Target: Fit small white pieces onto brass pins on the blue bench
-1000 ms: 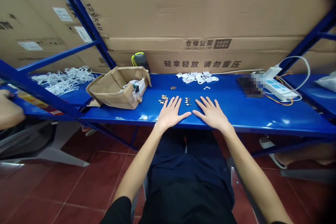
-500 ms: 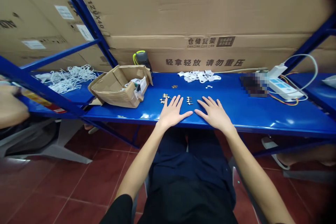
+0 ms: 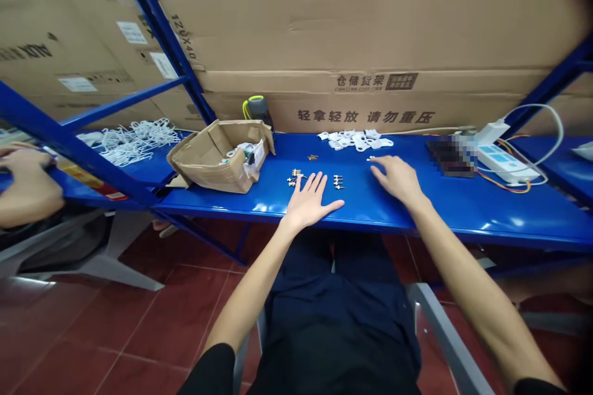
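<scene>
My left hand [image 3: 308,202] lies flat on the blue tabletop, fingers spread, holding nothing. Its fingertips are beside a small cluster of metal pins [image 3: 294,178] with light-coloured collars. Just right of that hand, several similar pins [image 3: 339,182] lie in a neat column. My right hand [image 3: 396,179] reaches farther out over the table, with fingers bent and the thumb apart. Its fingertips are at some tiny white pieces [image 3: 370,159], partly hidden by the fingers; no piece is visible in its grasp. Small brass-coloured pieces [image 3: 312,158] lie between the two, farther back.
White plastic parts [image 3: 356,139] are piled toward the back. An open cardboard box [image 3: 208,176] stands left, before a dark bottle [image 3: 260,112]. A power strip [image 3: 503,163] with cables sits right. White hook-like pieces [image 3: 134,142] and another person's hand [image 3: 30,179] are far left.
My right hand has lifted from lying flat and moved forward and right to the tiny white pieces, its fingers now bent. My left hand stays spread on the table. The camera view has shifted slightly.
</scene>
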### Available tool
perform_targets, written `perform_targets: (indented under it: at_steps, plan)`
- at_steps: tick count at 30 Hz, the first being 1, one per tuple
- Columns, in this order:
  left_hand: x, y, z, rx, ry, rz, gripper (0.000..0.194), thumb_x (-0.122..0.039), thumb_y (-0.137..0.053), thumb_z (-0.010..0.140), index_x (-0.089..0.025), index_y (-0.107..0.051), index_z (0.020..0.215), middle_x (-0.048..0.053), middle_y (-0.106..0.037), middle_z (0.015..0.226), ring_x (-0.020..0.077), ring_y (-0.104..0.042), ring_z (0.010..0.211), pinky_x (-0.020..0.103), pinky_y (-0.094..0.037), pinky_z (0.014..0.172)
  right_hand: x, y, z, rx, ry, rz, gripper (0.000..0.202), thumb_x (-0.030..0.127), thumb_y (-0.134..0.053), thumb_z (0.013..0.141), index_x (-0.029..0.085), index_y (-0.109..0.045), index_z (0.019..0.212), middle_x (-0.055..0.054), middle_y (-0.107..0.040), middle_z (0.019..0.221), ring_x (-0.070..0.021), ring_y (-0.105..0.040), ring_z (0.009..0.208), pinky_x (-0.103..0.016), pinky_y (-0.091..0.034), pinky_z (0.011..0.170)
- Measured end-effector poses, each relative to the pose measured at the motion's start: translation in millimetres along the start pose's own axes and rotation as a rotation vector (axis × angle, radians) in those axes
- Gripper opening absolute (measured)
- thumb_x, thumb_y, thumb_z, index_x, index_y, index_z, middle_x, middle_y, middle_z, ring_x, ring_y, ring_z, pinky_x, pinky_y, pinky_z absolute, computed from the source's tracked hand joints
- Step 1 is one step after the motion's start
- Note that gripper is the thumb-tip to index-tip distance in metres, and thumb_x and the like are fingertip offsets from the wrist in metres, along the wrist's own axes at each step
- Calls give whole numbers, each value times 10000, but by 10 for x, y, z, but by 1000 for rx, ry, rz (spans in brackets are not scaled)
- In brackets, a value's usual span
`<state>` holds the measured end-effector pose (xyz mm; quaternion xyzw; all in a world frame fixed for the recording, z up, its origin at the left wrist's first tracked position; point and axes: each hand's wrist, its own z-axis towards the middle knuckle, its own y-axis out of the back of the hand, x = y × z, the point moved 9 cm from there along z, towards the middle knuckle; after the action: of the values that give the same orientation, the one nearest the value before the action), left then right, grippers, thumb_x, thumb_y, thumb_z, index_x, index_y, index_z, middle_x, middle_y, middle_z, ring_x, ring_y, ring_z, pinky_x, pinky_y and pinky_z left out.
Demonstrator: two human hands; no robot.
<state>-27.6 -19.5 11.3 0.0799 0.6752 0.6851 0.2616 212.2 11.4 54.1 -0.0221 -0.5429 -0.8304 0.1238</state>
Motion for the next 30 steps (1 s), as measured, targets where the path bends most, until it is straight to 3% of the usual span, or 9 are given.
perform_targets:
  at_steps: [5,9,12,16,20,22,25,27,30]
  plan:
    - [-15,53,-4,-58,-21,10,1073,-911,-284,961,-196,-218,1759,68,-142,1817,337,-87,1701,616,-31,1392,-168,-53,483,4,31,-93,404,378,-522,1044,235,-729,1361,-156,-697,1336,-338,-653,1167,-407,-534,863]
    - [-10,68,-12,-90,-33,28,1065,-888,-296,976,-176,-193,1761,87,-94,1823,326,-53,1704,617,-41,1389,-164,-198,511,-24,16,-143,418,415,-494,1059,205,-750,1314,-173,-684,1233,-328,-643,1061,-407,-498,839]
    - [-28,114,-4,-128,-49,64,962,-813,-320,1026,-199,-211,1758,90,-108,1825,336,-79,1703,646,-52,1377,-160,-291,433,-2,27,-153,416,409,-486,1073,210,-739,1335,-171,-675,1240,-327,-626,1101,-400,-479,856]
    - [-48,298,156,-270,-80,174,795,-667,-333,1093,-177,-336,1719,109,-233,1804,337,-173,1691,669,-31,1367,-236,-302,375,22,-42,-156,436,439,-465,1093,205,-737,1340,-175,-665,1262,-325,-616,1140,-394,-473,860]
    - [74,443,538,-364,-62,258,679,-504,-328,1119,-96,-448,1649,173,-300,1776,349,-221,1675,685,-14,1356,-281,-312,372,63,-112,-141,425,444,-457,1096,219,-766,1281,-162,-676,1258,-313,-622,1133,-380,-476,835]
    - [168,439,737,-356,-43,286,624,-409,-362,1103,-59,-506,1600,220,-349,1746,374,-257,1657,700,-28,1346,-277,-305,377,55,-116,-130,405,420,-457,1096,220,-779,1239,-162,-692,1236,-312,-623,1135,-376,-481,831]
    - [266,385,921,-339,-21,302,540,-326,-362,1086,-68,-646,1465,233,-550,1605,383,-386,1581,705,-53,1338,-274,-298,386,33,-106,-111,364,370,-471,1087,218,-788,1180,-164,-709,1210,-315,-637,1133,-379,-497,827]
    - [286,348,956,-337,-17,284,504,-286,-344,1083,-102,-738,1338,215,-680,1443,372,-476,1500,693,-49,1342,-282,-307,395,30,-97,-99,347,350,-476,1077,221,-788,1154,-164,-715,1204,-322,-643,1144,-385,-507,823]
    - [281,320,931,-334,-23,242,485,-223,-346,1065,-150,-799,1222,190,-742,1307,357,-549,1393,674,-58,1349,-301,-328,410,28,-86,-86,338,341,-477,1062,218,-784,1131,-168,-723,1198,-331,-646,1151,-399,-517,824]
